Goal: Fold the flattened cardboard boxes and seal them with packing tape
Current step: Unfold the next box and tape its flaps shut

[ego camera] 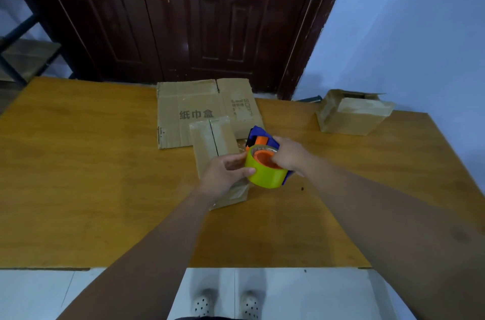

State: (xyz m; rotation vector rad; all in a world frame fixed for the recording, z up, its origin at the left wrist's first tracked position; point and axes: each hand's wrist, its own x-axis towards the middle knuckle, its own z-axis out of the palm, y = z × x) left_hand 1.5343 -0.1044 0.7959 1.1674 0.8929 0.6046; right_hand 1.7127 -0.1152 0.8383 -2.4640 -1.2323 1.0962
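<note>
The place looks like a plain room of a home, used for packing work. A dark red-brown panelled door (199, 18) fills the upper middle of the frame, and a pale painted wall (406, 31) is at the upper right. White floor tiles (39, 293) show at the bottom. A wooden bench (78, 162) carries a flattened cardboard box (194, 102), and a metal shelf rack (26, 56) stands at the upper left.

LIGHT dim, cool, even; bluish cast on the pale wall (406, 31), upper right | SHADOW faint, soft-edged on the orange-brown wooden table (78, 162) | DARK red-brown panelled door (210, 18), top centre, murky | SHARP yellow tape roll (265, 175) on blue-and-orange plastic dispenser (258, 136), centre | BLUR white perforated shoes (225, 304), bottom | EDGES table rim bowing, wide-angle
</note>
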